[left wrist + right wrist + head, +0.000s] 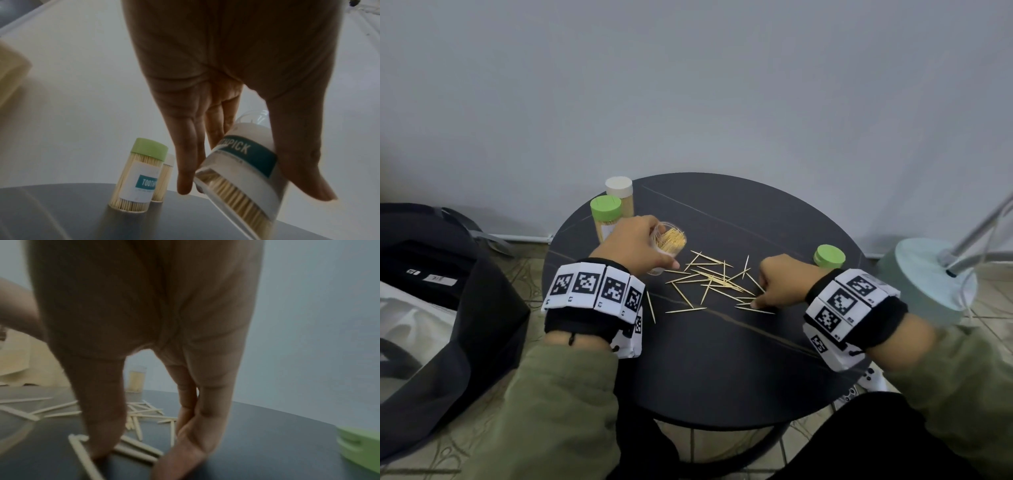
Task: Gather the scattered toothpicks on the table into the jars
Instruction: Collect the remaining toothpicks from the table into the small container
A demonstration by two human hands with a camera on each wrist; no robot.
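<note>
Several toothpicks [711,281] lie scattered across the middle of the round dark table [722,359]. My left hand [650,245] grips an open clear jar [670,240], tilted and partly filled with toothpicks; its label reads "toothpick" in the left wrist view, jar [244,162]. My right hand [758,298] is at the right edge of the scatter, thumb and fingertips [102,449] pinching a few toothpicks [135,451] against the tabletop. A loose green lid [829,256] sits just behind the right hand.
Two closed full jars stand at the table's back left, one green-lidded [606,216] and one white-lidded [619,192]. A black bag [448,291] is on the floor to the left. A pale green lamp base [928,281] stands on the right.
</note>
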